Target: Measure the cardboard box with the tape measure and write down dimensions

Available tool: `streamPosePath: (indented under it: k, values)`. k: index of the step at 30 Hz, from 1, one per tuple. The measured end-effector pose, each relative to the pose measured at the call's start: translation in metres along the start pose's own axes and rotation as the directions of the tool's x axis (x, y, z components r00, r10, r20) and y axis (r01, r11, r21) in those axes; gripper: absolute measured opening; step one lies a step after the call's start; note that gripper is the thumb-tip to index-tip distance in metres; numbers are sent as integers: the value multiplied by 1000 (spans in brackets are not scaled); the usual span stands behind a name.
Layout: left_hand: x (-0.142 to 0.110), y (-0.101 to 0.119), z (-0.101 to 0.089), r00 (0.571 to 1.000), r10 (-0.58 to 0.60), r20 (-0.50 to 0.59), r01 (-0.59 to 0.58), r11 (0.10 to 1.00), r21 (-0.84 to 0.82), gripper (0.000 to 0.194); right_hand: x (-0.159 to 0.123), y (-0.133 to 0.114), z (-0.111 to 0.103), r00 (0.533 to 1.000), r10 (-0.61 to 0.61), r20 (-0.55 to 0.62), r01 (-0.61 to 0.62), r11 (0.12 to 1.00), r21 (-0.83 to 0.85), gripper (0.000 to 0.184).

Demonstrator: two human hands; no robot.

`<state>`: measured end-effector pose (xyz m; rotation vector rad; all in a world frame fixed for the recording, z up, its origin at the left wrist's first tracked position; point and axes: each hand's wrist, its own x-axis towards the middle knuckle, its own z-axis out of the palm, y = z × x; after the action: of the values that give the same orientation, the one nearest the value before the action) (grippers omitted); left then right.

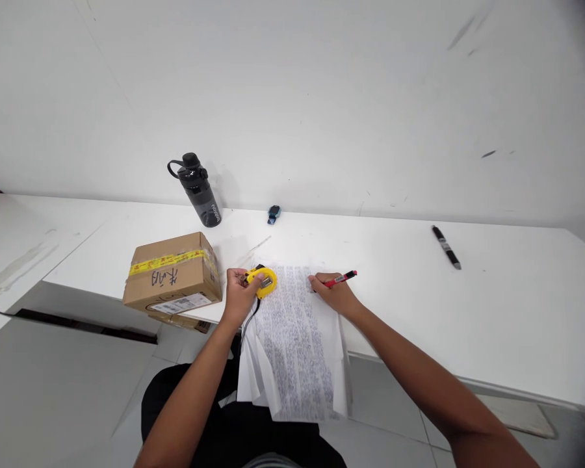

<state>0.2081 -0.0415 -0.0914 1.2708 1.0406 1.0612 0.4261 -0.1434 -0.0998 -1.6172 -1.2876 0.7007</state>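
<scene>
My left hand (241, 292) is closed around a yellow tape measure (268, 284) with a black wrist strap, at the upper left corner of a large sheet of paper (295, 351). Dense dark writing or print in columns covers the sheet, which hangs over the table's front edge toward my lap. A red pen (338, 279) with a dark end is gripped in my right hand (335, 292), which rests on the paper's upper right part. My fingers hide the pen's tip.
A taped cardboard box (173, 276) stands left of my left hand. Behind it is a dark water bottle (199, 195). A small blue-black watch-like object (273, 214) lies near the wall, and a black marker (446, 247) lies to the right on the white table (492, 312).
</scene>
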Motion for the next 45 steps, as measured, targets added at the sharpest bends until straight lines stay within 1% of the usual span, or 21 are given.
streamPosePath:
  k: [3,7,9,11,15,20,25,29,36,41,45]
  values:
    - [0,0,0,1000,-4,-4,4,1000,-3,52,0,-1,0,999,22,-24,-22,1000,-11,45]
    - [0,2,0,1000,13,9,-14,999,29,50,0,-3,-1,1000,5,-9,-5,1000,-18,45]
    - [0,2,0,1000,23,13,-24,999,37,49,0,-4,-2,999,14,-43,-14,1000,-8,44]
    - [1,0,-1,1000,24,8,-24,999,31,50,-1,-5,-2,997,17,-70,-18,1000,-11,44]
    - [2,-3,-1,1000,7,2,-7,1000,6,52,-1,-4,-1,998,-8,-61,5,999,-38,46]
    - [1,-2,-1,1000,0,-4,0,1000,-7,53,-1,-4,0,996,-4,-94,-2,998,-67,47]
    - [0,1,0,1000,-2,8,2,1000,-7,52,-2,-5,-1,1000,6,-20,-6,1000,-26,45]
    - [-1,6,1,1000,-8,10,8,1000,-4,52,-2,-6,-1,998,29,-60,-31,999,-21,44]
    - [-3,10,3,1000,-10,10,10,1000,3,52,-2,-4,0,997,28,-67,-28,1000,-7,45]
    - [-2,9,2,999,-24,22,24,1000,-14,52,-4,-2,0,999,5,-34,-5,1000,-9,47]
    - [-2,9,2,999,-26,25,26,999,-22,52,-5,-2,0,994,4,-112,-7,1000,-27,49]
